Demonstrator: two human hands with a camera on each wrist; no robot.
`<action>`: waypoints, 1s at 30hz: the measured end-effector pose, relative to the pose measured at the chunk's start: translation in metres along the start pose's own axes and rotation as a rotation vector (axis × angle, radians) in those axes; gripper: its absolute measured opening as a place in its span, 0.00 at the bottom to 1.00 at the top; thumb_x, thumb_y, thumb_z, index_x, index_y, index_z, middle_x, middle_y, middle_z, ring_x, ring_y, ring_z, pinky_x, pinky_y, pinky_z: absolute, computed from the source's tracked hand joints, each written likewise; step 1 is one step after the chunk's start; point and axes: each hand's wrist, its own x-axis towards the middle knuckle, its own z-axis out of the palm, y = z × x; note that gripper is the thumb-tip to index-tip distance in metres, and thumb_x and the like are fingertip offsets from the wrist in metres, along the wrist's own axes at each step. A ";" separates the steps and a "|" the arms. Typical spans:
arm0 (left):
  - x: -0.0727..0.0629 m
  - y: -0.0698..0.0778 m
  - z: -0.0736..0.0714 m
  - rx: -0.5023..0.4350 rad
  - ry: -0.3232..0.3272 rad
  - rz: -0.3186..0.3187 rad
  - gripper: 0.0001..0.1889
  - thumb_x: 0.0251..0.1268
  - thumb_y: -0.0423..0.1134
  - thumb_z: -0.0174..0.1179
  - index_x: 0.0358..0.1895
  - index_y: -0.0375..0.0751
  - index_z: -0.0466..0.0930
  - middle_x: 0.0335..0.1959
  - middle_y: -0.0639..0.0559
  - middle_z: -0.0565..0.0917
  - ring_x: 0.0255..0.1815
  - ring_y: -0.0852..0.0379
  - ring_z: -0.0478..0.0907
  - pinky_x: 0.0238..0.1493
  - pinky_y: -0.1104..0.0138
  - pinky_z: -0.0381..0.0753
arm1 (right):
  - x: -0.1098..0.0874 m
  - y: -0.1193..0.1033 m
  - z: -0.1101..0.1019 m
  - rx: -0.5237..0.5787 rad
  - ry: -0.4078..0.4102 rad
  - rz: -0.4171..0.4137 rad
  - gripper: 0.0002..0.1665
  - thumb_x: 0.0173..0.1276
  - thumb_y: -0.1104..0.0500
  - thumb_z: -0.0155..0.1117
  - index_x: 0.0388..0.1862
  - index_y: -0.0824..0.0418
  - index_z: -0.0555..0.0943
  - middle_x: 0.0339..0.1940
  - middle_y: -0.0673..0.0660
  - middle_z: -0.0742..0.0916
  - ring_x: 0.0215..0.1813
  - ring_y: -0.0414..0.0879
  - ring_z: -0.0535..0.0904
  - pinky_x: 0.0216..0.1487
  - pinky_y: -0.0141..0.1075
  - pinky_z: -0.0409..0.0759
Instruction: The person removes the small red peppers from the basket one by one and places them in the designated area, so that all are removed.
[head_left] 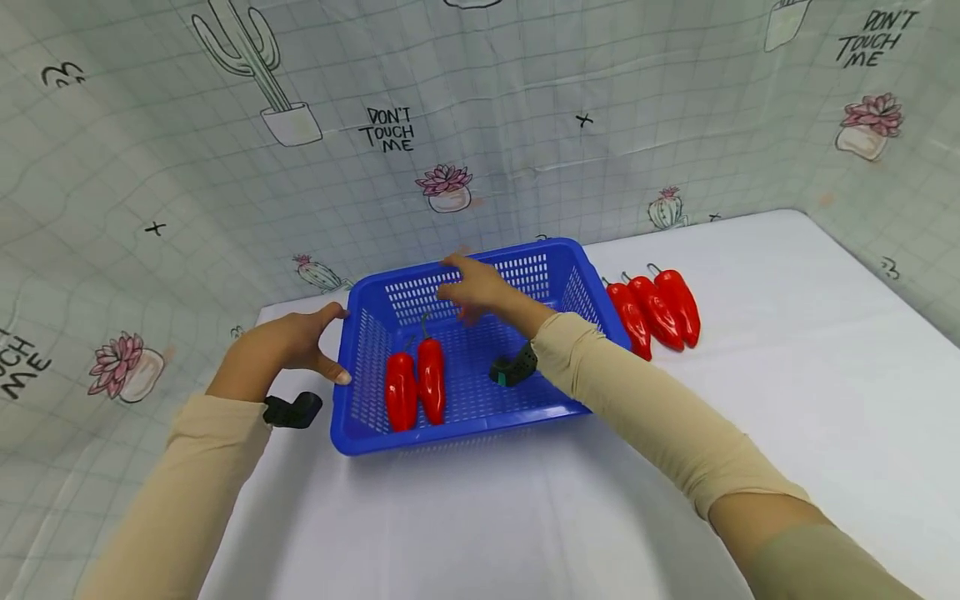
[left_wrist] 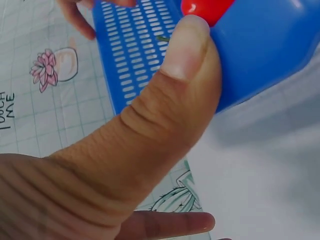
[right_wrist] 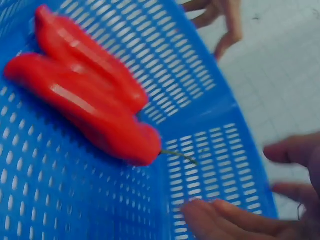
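Note:
A blue plastic basket (head_left: 457,433) with slotted walls stands on the white table, two red chili peppers (head_left: 416,385) lying side by side at its left end. My left hand (head_left: 288,343) is at the basket's left rim, thumb and forefinger spread apart against it; the left wrist view shows the thumb (left_wrist: 187,55) in front of the basket's side. Over the far part of the basket, my right hand (head_left: 480,289) has its fingers spread and holds nothing. In the right wrist view its fingers (right_wrist: 220,217) are close to the slotted wall, near a pepper's stem.
Three more red peppers (head_left: 656,312) lie on the white table (head_left: 787,375), just right of the basket. A grid-patterned cloth (head_left: 540,125) with cactus drawings hangs behind. Each wrist wears a black camera (head_left: 294,410).

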 end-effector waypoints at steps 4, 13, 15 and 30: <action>-0.003 -0.006 0.003 -0.006 0.006 0.009 0.55 0.48 0.54 0.75 0.73 0.37 0.50 0.66 0.20 0.66 0.63 0.21 0.67 0.56 0.34 0.74 | 0.002 -0.003 0.011 -0.129 -0.185 0.009 0.30 0.73 0.55 0.59 0.73 0.51 0.67 0.59 0.68 0.80 0.46 0.62 0.86 0.40 0.48 0.88; -0.001 -0.004 0.001 -0.001 0.003 0.008 0.55 0.48 0.54 0.75 0.74 0.38 0.49 0.67 0.20 0.65 0.63 0.20 0.67 0.56 0.33 0.73 | 0.002 0.002 0.035 -0.339 -0.539 0.040 0.30 0.74 0.52 0.59 0.73 0.48 0.68 0.67 0.64 0.73 0.39 0.58 0.87 0.35 0.43 0.88; -0.001 -0.004 0.001 0.004 -0.002 0.011 0.56 0.48 0.55 0.74 0.75 0.39 0.48 0.67 0.20 0.65 0.64 0.21 0.66 0.57 0.33 0.72 | 0.002 0.004 0.039 -0.367 -0.538 0.014 0.28 0.73 0.53 0.60 0.71 0.49 0.71 0.66 0.64 0.75 0.39 0.57 0.87 0.34 0.41 0.88; 0.003 -0.008 0.004 -0.002 -0.036 0.021 0.57 0.51 0.58 0.71 0.77 0.41 0.43 0.67 0.20 0.65 0.65 0.20 0.65 0.57 0.33 0.72 | 0.003 0.012 0.044 -0.379 -0.376 -0.095 0.21 0.63 0.59 0.71 0.55 0.57 0.79 0.53 0.64 0.79 0.33 0.56 0.86 0.29 0.41 0.87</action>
